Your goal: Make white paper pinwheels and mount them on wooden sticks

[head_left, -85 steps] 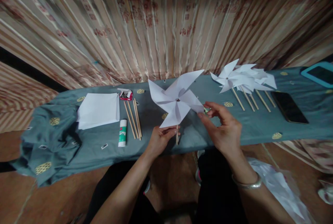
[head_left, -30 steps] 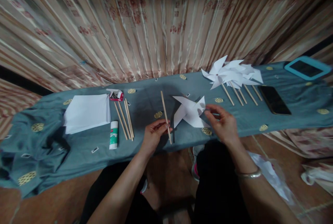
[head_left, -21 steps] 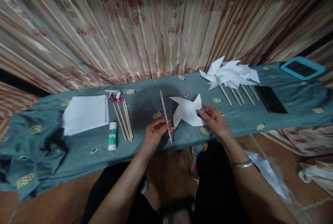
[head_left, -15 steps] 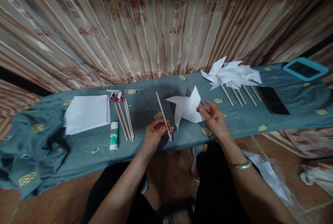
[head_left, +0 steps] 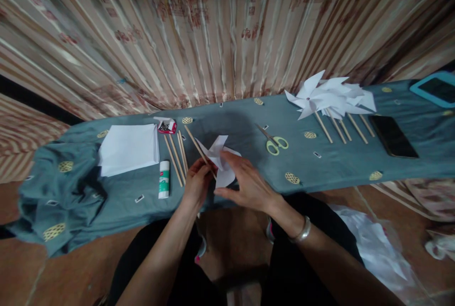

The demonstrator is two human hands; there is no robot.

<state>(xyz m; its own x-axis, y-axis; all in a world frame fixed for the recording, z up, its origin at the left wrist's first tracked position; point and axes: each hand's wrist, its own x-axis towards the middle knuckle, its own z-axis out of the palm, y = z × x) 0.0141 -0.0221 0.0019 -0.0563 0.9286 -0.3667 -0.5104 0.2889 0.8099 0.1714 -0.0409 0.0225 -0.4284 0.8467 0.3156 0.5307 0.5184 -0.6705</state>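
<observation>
My left hand (head_left: 197, 184) is closed around a thin wooden stick (head_left: 195, 143), which slants up and left from my fingers. Close beside it is a folded white paper pinwheel (head_left: 219, 154), its blades standing up near the stick's lower end. My right hand (head_left: 245, 178) holds the pinwheel from the right, thumb low and fingers curved over its edge; its fingertips are partly hidden by the paper. Whether stick and pinwheel are joined I cannot tell. Green-handled scissors (head_left: 273, 144) lie on the cloth behind my right hand.
On the cloth-covered table (head_left: 249, 116), a paper stack (head_left: 130, 148), glue stick (head_left: 164, 180), several wooden sticks (head_left: 174, 159) and an open red box (head_left: 167, 126) lie left. Several finished pinwheels (head_left: 330, 97), a phone (head_left: 393, 136) and a blue-framed tablet (head_left: 435, 89) lie right.
My right hand has brought the pinwheel left against the stick, uncovering the scissors. My left hand has shifted slightly left, and the stick leans more to the left. The view has turned slightly.
</observation>
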